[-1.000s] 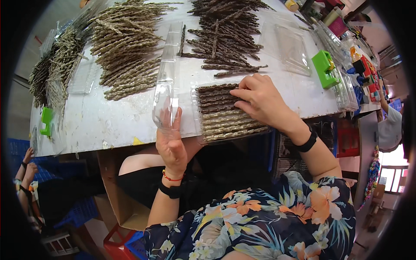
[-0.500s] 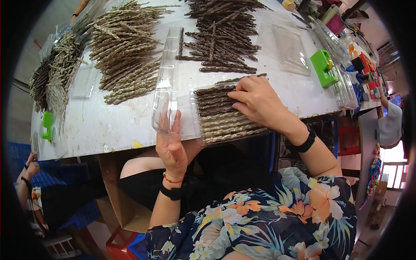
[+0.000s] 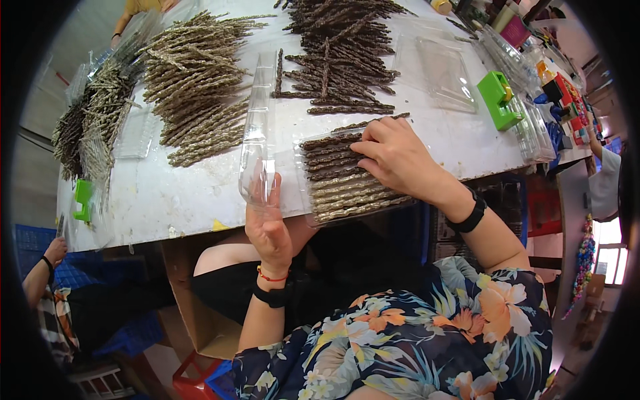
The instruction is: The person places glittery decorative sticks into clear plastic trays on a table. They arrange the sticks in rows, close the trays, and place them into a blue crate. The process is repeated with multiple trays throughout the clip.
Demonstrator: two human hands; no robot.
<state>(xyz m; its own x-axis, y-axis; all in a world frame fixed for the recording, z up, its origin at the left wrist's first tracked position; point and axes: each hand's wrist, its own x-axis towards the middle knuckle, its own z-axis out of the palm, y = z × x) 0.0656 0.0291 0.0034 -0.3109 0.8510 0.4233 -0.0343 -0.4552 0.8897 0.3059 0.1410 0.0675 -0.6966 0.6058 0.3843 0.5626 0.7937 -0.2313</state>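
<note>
My left hand holds a clear plastic lid upright by its near end, some fingers showing through it. To the right, at the table's front edge, lies a clear plastic tray with a row of thin twisted sticks. Its far sticks are dark brown; the near ones are pale gold. Over the tray's right part, my right hand is closed, its thumb and fingertips pinched at the dark sticks. The palm hides the sticks' right ends. One dark stick lies askew along the tray's far side.
Loose gold sticks lie heaped beyond my left hand, dark ones beyond the tray. Clear lids and a green tape dispenser are at right. Another person's hand shows at far left.
The view has shifted slightly. My left hand still holds the lid upright, and my right hand stays on the sticks. At the far left, other people's arms have moved.
</note>
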